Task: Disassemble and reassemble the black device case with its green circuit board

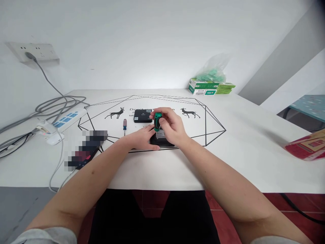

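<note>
My right hand [170, 127] is closed round the green handle of a screwdriver [157, 121], held upright with its tip down on a small black box [162, 139] on the white table. My left hand [142, 138] lies flat beside that box, fingers against its left edge, steadying it. A second small black box [142, 116] sits just behind, apart from both hands. Left of it lies another screwdriver [124, 125] with a red and blue handle, untouched.
A blurred dark phone-like object [85, 150] lies at the left. A power strip [64, 121] with grey cables sits at the far left, below a wall socket [33, 52]. Green boxes with a plastic bag [210, 83] stand at the back right. A red package [308, 145] lies at the right edge.
</note>
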Available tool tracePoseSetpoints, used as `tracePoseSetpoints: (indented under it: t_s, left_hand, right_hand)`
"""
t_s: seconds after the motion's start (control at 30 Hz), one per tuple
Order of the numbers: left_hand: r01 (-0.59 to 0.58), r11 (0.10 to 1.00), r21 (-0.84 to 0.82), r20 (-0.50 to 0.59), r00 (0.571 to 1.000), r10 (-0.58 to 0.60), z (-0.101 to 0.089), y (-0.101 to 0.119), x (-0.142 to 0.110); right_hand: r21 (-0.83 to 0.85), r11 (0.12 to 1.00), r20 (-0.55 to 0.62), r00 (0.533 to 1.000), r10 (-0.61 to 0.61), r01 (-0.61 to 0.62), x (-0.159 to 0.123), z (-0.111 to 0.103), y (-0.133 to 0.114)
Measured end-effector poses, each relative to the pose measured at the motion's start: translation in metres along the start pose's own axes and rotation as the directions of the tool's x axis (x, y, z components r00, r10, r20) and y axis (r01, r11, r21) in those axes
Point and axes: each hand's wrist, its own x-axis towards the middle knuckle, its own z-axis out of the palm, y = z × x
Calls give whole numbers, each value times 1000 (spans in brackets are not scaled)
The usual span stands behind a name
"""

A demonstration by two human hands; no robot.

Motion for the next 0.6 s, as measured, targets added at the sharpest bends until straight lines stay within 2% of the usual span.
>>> tracePoseSetpoints:
  t_s: [0.13, 0.27, 0.43, 0.5, 0.6]
  left_hand:
    - [32, 999, -9, 29, 999, -32, -4, 7, 0]
    - [46, 999, -28, 31, 998, -46, -6, 10, -1]
    - [53, 999, -7, 47, 998, -52, -7, 11, -1]
    - [45, 999, -8, 51, 998, -44, -7, 10, -1]
    - [30, 999, -24, 75, 997, -28, -7, 8, -2]
  right_hand:
    - [-139, 986, 13, 996, -88, 89, 2, -3, 0]
    - [-248, 961, -46, 989, -139, 123, 5, -4, 2]
    - [-235, 958, -77, 979, -189, 167, 6, -4, 1]
    - [-201, 967, -78, 982, -172, 153, 6, -3, 0]
    - [-148, 988, -93, 994, -57, 43, 6, 0, 0]
